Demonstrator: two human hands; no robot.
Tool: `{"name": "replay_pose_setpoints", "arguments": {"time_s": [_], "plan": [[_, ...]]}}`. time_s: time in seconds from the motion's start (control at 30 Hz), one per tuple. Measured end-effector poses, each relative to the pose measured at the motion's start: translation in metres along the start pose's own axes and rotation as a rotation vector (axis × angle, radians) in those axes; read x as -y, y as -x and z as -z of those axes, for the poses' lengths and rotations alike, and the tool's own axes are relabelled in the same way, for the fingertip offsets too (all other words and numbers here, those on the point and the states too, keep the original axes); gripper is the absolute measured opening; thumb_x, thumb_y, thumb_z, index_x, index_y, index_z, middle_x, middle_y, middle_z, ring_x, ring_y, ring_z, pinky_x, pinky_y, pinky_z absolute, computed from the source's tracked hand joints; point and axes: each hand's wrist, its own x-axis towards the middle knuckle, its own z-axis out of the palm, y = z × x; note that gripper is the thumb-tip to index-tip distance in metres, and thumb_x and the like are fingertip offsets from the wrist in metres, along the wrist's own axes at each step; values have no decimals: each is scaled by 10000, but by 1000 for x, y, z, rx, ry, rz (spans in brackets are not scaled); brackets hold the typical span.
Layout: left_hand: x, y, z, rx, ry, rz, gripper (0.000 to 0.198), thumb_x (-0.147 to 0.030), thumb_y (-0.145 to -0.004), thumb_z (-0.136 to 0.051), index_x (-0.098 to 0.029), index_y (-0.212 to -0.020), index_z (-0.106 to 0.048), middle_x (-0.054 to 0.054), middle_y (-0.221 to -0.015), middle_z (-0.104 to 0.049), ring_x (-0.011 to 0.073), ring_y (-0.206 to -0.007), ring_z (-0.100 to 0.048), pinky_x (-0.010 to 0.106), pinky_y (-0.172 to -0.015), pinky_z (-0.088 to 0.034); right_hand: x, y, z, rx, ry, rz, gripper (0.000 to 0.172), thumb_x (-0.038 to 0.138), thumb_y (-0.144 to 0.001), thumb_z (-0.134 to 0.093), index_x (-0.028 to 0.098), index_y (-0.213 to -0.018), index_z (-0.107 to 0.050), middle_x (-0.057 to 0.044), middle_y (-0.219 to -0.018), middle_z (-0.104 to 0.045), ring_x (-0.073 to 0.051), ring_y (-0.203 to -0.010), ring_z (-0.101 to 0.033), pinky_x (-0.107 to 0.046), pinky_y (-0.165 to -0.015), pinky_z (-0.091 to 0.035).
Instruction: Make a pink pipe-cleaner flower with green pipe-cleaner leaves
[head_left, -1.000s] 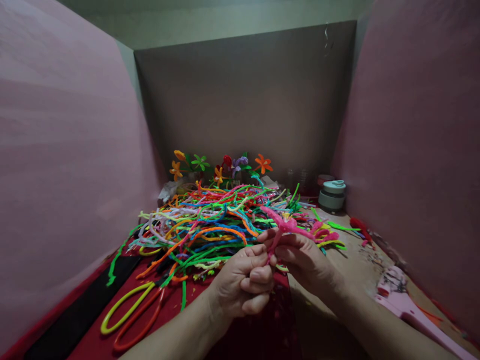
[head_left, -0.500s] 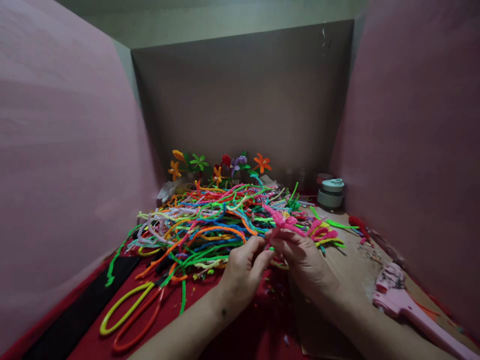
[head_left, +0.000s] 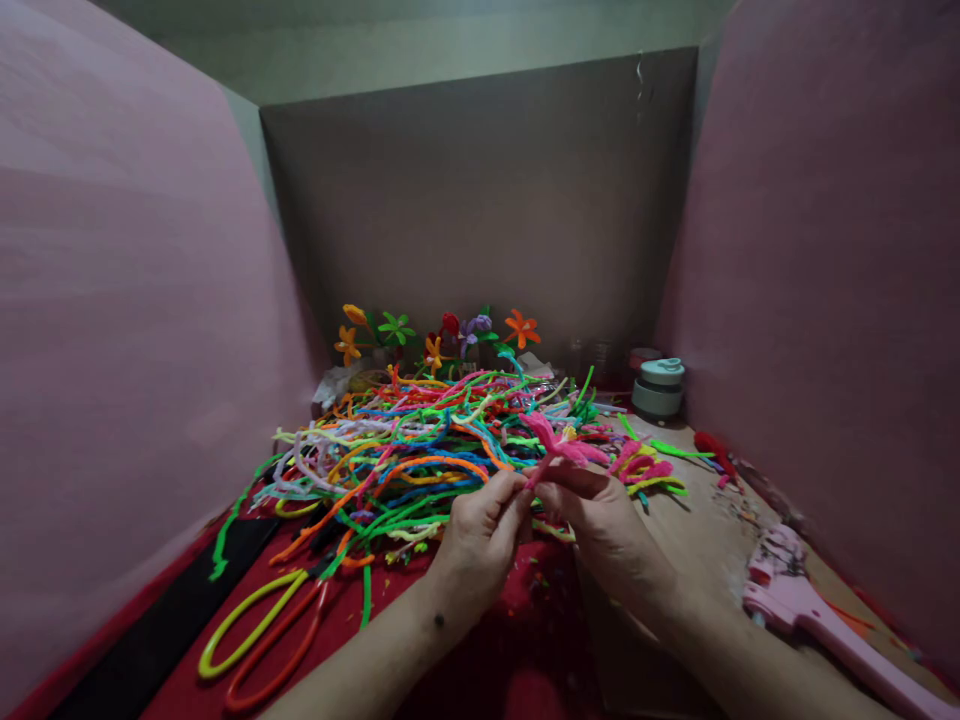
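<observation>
A pink pipe-cleaner flower [head_left: 556, 440] with a small yellow centre is held between my two hands, in front of a heap of pipe cleaners [head_left: 420, 450] in many colours. My left hand [head_left: 484, 535] is closed, its thumb and fingers pinching the lower pink end of the flower. Around the base of the petals, my right hand [head_left: 604, 530] is closed too, with the fingertips partly hidden behind the flower. Just right of the flower lie loose pink loops [head_left: 641, 465] of pipe cleaner.
Scissors with yellow and red handles [head_left: 255, 640] lie at the front left. A pink glue gun [head_left: 810, 600] rests on cardboard [head_left: 690, 520] at right. Behind the heap stand finished flowers [head_left: 450, 330] and a lidded teal jar [head_left: 658, 390]. Pink panels [head_left: 120, 300] wall both sides.
The flower has tilted, and more of its pink stem shows between my fingers. My left hand has shifted slightly left, and the view has moved a little.
</observation>
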Motion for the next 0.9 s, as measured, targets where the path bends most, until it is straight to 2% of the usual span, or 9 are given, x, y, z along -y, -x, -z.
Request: {"name": "replay_pose_setpoints", "arguments": {"time_s": [0.17,0.33,0.47,0.6,0.67,0.73,0.83,0.9], "plan": [[-10,-1,0,48,270,173,218,-317,-829,-466,-164,-674,-462,-60,-497,-448,28,-349,-319,154,-346,-237,3,1,2,-22,54,3,86,205,-688,-700,190,-772,-690,9,-714,-603,-120,-676,-526,-253,-646,-434],[-11,-2,3,164,655,322,159,-306,-817,-513,-159,-759,-498,-76,-469,-431,6,-303,-244,123,-304,-190,4,1,4,-8,62,-37,70,222,-714,-674,164,-753,-666,10,-684,-565,-100,-642,-492,-232,-612,-401],[-5,-3,6,285,943,349,112,-258,-818,-524,-161,-765,-509,-85,-464,-414,2,-293,-149,114,-268,-213,1,0,5,17,-17,-82,106,222,-707,-679,170,-799,-681,3,-672,-576,-82,-588,-461,-223,-578,-378],[1,-2,8,447,1144,370,122,-248,-822,-519,-137,-777,-544,-95,-455,-377,-7,-276,-85,114,-239,-230,4,0,1,129,-117,-120,139,225,-695,-682,162,-819,-690,8,-592,-568,-64,-519,-429,-198,-505,-332],[2,-3,8,487,1161,381,130,-249,-824,-515,-131,-785,-555,-92,-462,-381,-8,-270,-95,116,-241,-241,6,1,0,158,-140,-141,143,231,-693,-681,160,-816,-689,7,-580,-573,-64,-508,-428,-197,-497,-325],[2,-4,8,470,1119,379,140,-256,-830,-504,-132,-793,-559,-88,-460,-391,-7,-270,-116,116,-255,-249,7,1,-1,122,-128,-128,115,211,-689,-681,164,-794,-689,2,-616,-591,-72,-537,-445,-204,-522,-342],[0,-6,7,395,970,338,186,-304,-833,-491,-135,-781,-548,-68,-463,-445,2,-261,-197,131,-274,-253,5,1,0,21,-93,-94,68,197,-679,-688,176,-744,-684,9,-634,-584,-84,-565,-446,-217,-545,-353],[-3,-6,5,319,757,291,228,-349,-831,-483,-134,-782,-542,-38,-497,-506,22,-285,-305,145,-301,-264,2,1,2,-19,-73,-70,52,210,-673,-693,179,-712,-678,14,-625,-573,-91,-564,-437,-226,-543,-352]]}}
